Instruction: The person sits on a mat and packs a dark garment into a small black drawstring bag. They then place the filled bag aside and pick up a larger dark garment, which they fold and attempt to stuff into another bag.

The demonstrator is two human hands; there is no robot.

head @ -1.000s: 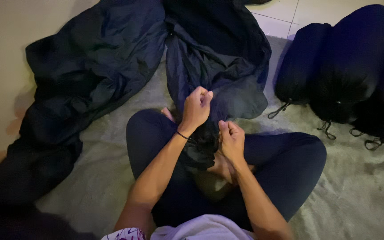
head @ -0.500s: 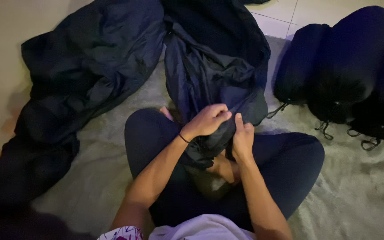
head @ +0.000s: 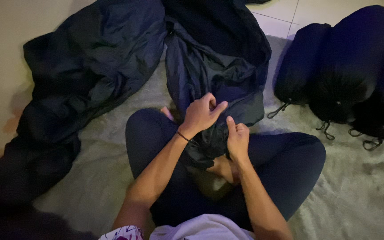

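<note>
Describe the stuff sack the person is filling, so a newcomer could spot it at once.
On the grey rug, find the person's crossed legs. The dark stuff sack sits in the lap between both hands, with a navy sleeping bag feeding into it. Unlike the packed rolls at right, it is open and slack.

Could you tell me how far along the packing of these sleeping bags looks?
Done: three dark stuffed sacks lie on the right with their cords hanging. In hand: the left hand and right hand grip one dark sleeping bag at the lap, most of it unpacked on the rug. Left: that bag, plus another loose bag spread on the left.
</note>
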